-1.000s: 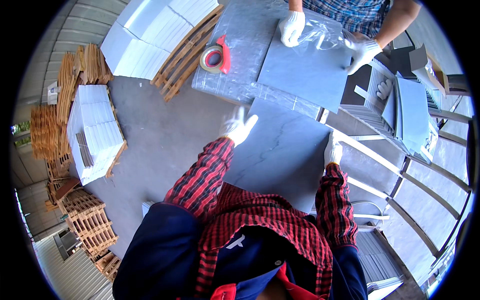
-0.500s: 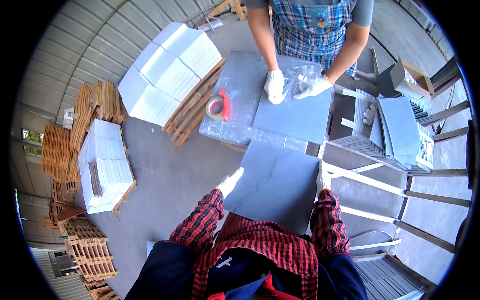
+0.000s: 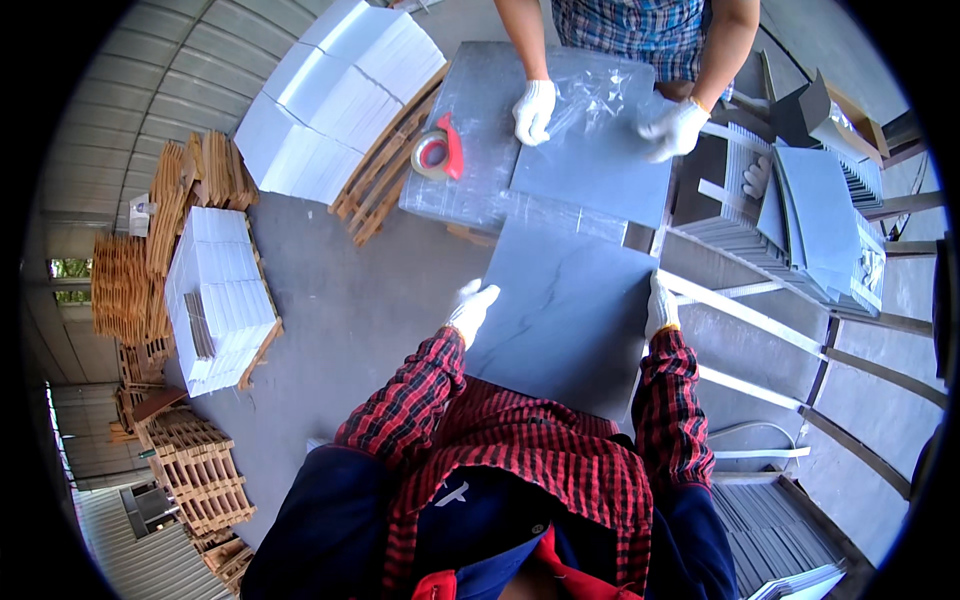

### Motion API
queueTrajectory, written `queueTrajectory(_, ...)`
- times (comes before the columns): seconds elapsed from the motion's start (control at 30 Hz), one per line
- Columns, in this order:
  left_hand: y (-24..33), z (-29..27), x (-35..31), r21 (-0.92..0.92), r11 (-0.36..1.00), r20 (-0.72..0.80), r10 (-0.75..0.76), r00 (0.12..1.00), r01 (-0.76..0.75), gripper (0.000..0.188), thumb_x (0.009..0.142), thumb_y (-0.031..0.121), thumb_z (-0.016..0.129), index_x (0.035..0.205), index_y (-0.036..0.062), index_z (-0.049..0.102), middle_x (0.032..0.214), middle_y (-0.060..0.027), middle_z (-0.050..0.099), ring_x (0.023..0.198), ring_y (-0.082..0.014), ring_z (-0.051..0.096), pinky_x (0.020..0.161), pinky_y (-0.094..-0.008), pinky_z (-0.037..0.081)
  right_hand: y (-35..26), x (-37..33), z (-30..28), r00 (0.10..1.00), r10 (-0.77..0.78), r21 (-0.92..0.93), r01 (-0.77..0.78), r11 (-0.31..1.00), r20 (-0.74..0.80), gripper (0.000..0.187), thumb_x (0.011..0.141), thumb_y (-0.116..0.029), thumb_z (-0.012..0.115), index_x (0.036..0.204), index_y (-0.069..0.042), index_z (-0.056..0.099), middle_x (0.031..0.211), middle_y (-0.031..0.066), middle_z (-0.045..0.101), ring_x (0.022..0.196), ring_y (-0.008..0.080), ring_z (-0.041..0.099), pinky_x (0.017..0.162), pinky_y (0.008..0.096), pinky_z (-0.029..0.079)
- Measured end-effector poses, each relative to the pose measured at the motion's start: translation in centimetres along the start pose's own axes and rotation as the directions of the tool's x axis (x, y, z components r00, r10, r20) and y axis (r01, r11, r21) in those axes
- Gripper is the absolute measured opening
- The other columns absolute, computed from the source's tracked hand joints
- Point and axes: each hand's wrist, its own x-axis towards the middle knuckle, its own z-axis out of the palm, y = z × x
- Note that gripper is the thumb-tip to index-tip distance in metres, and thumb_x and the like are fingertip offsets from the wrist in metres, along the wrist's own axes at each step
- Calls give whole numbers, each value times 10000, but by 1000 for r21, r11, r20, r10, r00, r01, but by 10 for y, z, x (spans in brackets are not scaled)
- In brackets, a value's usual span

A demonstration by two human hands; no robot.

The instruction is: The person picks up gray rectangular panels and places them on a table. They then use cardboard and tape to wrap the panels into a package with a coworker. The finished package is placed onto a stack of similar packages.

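Note:
A square dark grey tile (image 3: 565,315) with faint veins is held flat in front of my body. My left hand (image 3: 471,309), in a white glove, grips its left edge with the fingers mostly under it. On the right edge my gloved right hand (image 3: 661,304) is closed, its thumb along the side. The far edge of this tile meets the near side of a plastic-wrapped stack (image 3: 460,205). Another grey tile (image 3: 600,175) lies on that stack, with clear plastic film (image 3: 592,100) over its far part. A co-worker's gloved hands (image 3: 535,112) are at that tile.
A red tape dispenser (image 3: 452,150) lies on the stack's left part. White box stacks on pallets (image 3: 390,150) stand to the left, wooden pallets (image 3: 195,470) beyond. Tile stacks (image 3: 815,220) are at the right, beside metal rails (image 3: 740,312). More tiles (image 3: 775,530) stand at lower right.
The co-worker's hands have moved apart and away from me, the right-side one toward the tile's right edge. My hands still hold the tile; the whole view has shifted, with the stack higher in the picture.

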Motion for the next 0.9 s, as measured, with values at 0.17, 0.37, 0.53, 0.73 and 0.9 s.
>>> queueTrajectory(0.17, -22, 10, -7, -96, 987, -67, 126, 990, -132, 541, 916, 273, 694, 1321, -57, 550, 1233, -116, 640, 1131, -188, 578, 985, -326, 444, -30, -55, -3, 991, -108, -68, 103, 992, -77, 686, 934, -581, 600, 1284, 10, 625, 1070, 48, 634, 914, 147, 507, 823, 313, 434)
queueTrajectory(0.37, 5, 4, -33, -69, 985, -44, 158, 986, -161, 479, 890, 330, 731, 1206, -22, 654, 1101, -76, 692, 1017, -149, 616, 916, -301, 469, -45, -92, -19, 963, -268, 26, 268, 963, -32, 704, 966, -533, 576, 1394, 23, 527, 1354, 79, 567, 1198, 173, 484, 1053, 325, 348)
queueTrajectory(0.53, 36, -14, -42, 21, 987, 99, 156, 983, -158, 536, 890, 364, 735, 1237, -30, 630, 1171, -97, 670, 1066, -151, 611, 946, -301, 473, -48, -105, -22, 940, -340, 114, 340, 934, -14, 552, 1031, -412, 527, 1387, 10, 547, 1356, 59, 585, 1215, 147, 499, 1060, 288, 346)
queueTrajectory(0.73, 86, -7, -21, -221, 899, 65, 400, 914, -377, 834, 773, 326, 850, 1391, -54, 438, 1335, -181, 530, 1211, -235, 519, 1034, -362, 421, -39, -110, -18, 850, -524, 79, 519, 851, 64, 683, 959, -548, 586, 1337, 20, 570, 1219, 59, 616, 1070, 156, 528, 985, 312, 396)
queueTrajectory(0.9, 102, 19, -27, 184, 867, -87, 483, 871, -462, 889, 681, 358, 901, 1347, 4, 431, 1234, -187, 568, 1144, -254, 555, 987, -377, 459, -44, -111, -24, 844, -531, 45, 529, 847, 72, 588, 1016, -434, 533, 1361, 42, 546, 1284, 89, 614, 1139, 155, 542, 1013, 299, 396)
